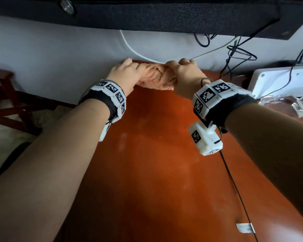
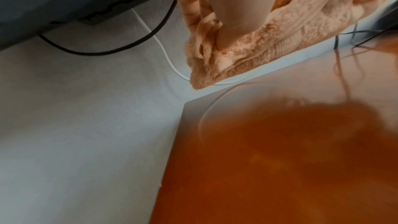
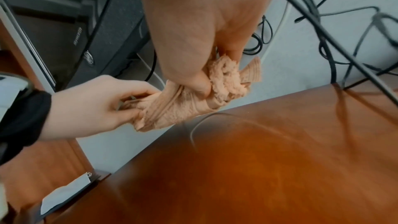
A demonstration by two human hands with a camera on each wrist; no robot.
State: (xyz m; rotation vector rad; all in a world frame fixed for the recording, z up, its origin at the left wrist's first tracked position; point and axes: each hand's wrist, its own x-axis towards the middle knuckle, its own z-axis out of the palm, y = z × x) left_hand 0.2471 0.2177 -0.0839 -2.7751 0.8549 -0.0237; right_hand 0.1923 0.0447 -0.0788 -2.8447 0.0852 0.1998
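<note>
So: one peach cloth [image 1: 154, 77], two hands, one table [image 1: 156, 154]. The cloth is bunched and twisted into a short rope, held up over the far edge of the red-brown table, close to the pale wall. The left hand [image 1: 124, 74] grips one end with curled fingers, and the right hand [image 1: 185, 74] is fisted round the other. Each wrist has one band of black-and-white marker tiles. Behind: one white cable [image 1: 135, 51] looping down the wall, and a tangle of black cables [image 1: 238, 53], several, too knotted to count. One dark unit [image 1: 164, 13] runs along the top, one white box [image 1: 278, 81] sits at the right, and one white label [image 1: 245, 227] lies at the near table edge. The head view hides the fingers' undersides. The right wrist view shows them: the left hand [image 3: 96, 105] pinches the cloth [image 3: 172, 113] between thumb and fingertips, and a short fuzzy tail of fabric sticks out past the right hand [image 3: 204, 23]. The left wrist view alone shows the cloth [image 2: 280, 40] clear of the tabletop, with a shadow beneath it. It shows one finger of the left hand pressed into the folds and nothing of the right hand.
</note>
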